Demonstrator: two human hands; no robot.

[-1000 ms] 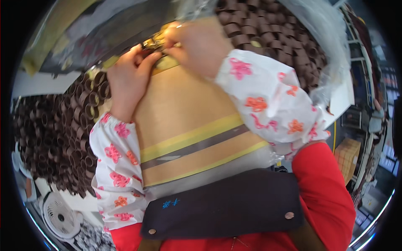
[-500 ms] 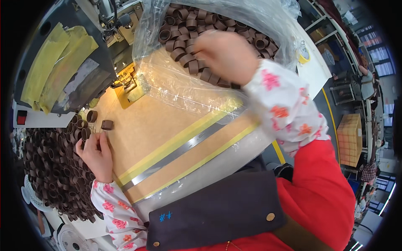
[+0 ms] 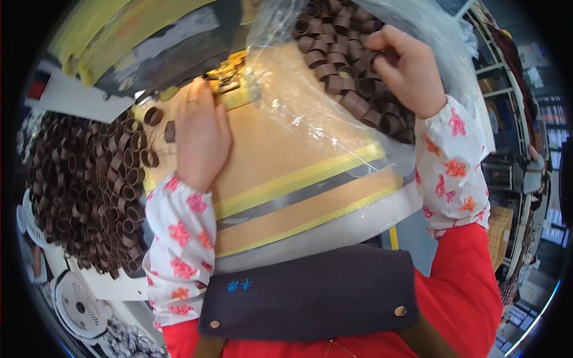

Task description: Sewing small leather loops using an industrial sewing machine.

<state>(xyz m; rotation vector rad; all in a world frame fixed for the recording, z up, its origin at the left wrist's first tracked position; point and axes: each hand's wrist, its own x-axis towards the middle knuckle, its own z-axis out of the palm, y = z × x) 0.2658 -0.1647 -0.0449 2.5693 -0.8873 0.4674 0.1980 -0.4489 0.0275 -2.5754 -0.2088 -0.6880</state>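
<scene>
My left hand [image 3: 203, 134] lies on the tan work surface [image 3: 268, 149], fingers stretched out toward the lit metal foot area [image 3: 230, 80] of a sewing machine. Its fingertips are next to the machine head, and whatever they touch there is hidden. Over a clear plastic bag [image 3: 286, 113] at the upper right, my right hand [image 3: 415, 74] is closed in a pinch. A dark brown loop seems to be between its thumb and fingers, partly covered. Brown loops [image 3: 337, 56] of short, wide band fill the bag.
A large heap of brown loops [image 3: 89, 185] lies left of the work surface, with a single loop [image 3: 171, 131] beside my left hand. The dark machine body [image 3: 161, 48] with yellow sheets stands at the upper left. A white fan [image 3: 80, 307] is at the lower left.
My left hand has moved up and away from the heap to the machine's foot. My right hand still hovers over the bag, now with fingers pinched. The view has shifted.
</scene>
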